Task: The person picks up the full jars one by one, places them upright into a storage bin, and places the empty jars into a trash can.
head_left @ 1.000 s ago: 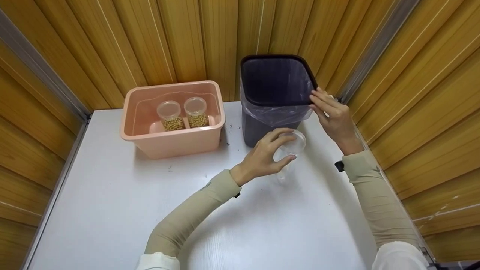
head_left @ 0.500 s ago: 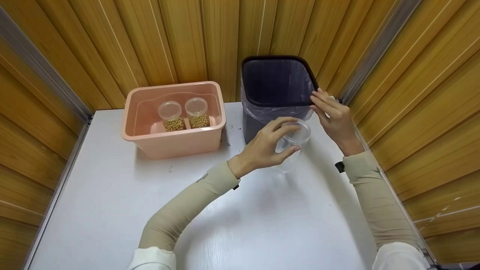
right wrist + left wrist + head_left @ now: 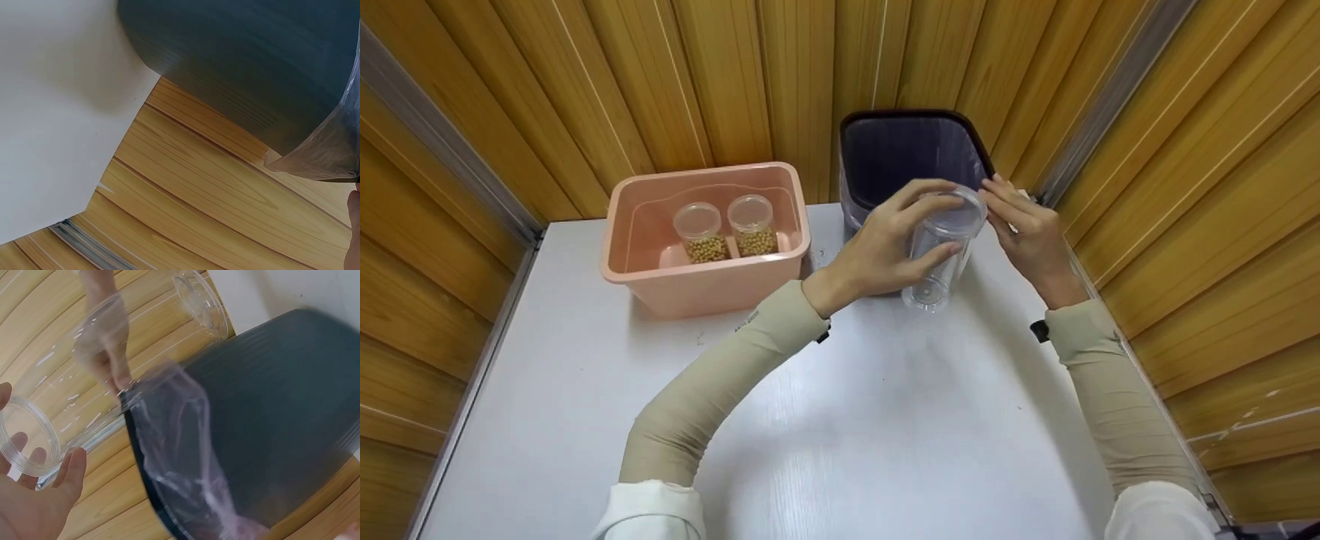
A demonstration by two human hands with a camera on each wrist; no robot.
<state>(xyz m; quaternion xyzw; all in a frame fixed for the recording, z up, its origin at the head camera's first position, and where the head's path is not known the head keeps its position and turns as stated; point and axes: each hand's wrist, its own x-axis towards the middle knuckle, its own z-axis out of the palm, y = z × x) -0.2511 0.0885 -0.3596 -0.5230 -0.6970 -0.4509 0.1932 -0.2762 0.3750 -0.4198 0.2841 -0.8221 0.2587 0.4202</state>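
My left hand [image 3: 885, 244] holds a clear, tall plastic jar [image 3: 934, 285] by its top, fingers and thumb around the rim. Nothing shows inside the jar, which tilts with its base toward me, in front of the trash bin [image 3: 281, 377]. In the left wrist view the jar's round base [image 3: 203, 306] points away from the hand. My right hand [image 3: 1027, 232] grips the bin's dark rim [image 3: 915, 112] at the right front corner. A thin see-through bag [image 3: 185, 439] lines the bin and hangs over its edge.
Left of the bin stands a pink tub [image 3: 712, 289] with two lidded jars [image 3: 707, 247] of yellowish beans inside. Wood-patterned walls [image 3: 795, 75] enclose the white table [image 3: 885, 450] at the back and both sides.
My left hand has lifted the clear jar up and away from me, to the bin's front right, beside my right hand. The right hand stays on the rim.
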